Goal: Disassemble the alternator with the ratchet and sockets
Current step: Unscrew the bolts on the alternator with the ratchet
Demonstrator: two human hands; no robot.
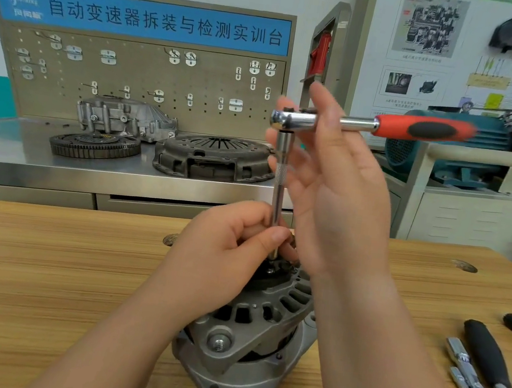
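Alternator [250,338] sits on wooden table [46,264], vented end up. Left hand [229,239] pinches extension bar [280,177] low, near the fastener. Right hand [340,178], fingers mostly straight, thumb across, steadies ratchet [417,129] at its head. Advice: keep bar vertical and tip fully seated before swinging.

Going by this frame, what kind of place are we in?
Probably an automotive training workshop: a pegboard bench under a blue banner, a clutch cover and ring gear on its steel top, technical posters on the wall.
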